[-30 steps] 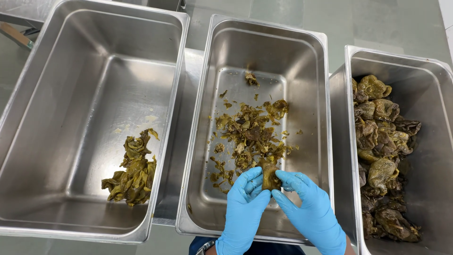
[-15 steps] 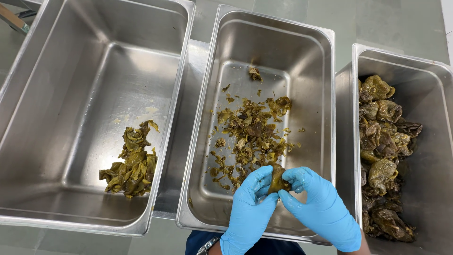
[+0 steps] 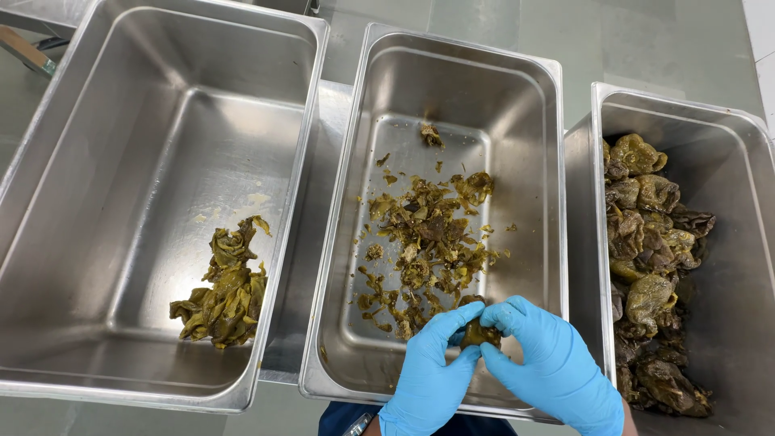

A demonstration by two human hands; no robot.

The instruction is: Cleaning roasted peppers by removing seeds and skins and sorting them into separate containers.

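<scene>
Dark green clump between gloved hands

Bright even overhead light, soft steel glare, sharp focus

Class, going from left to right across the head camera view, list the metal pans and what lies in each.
Left pan with a small heap of leaves → middle pan with loose scraps → right pan with whole dark-green pieces.

Both hands shifted slightly right, gripping the piece.
</scene>
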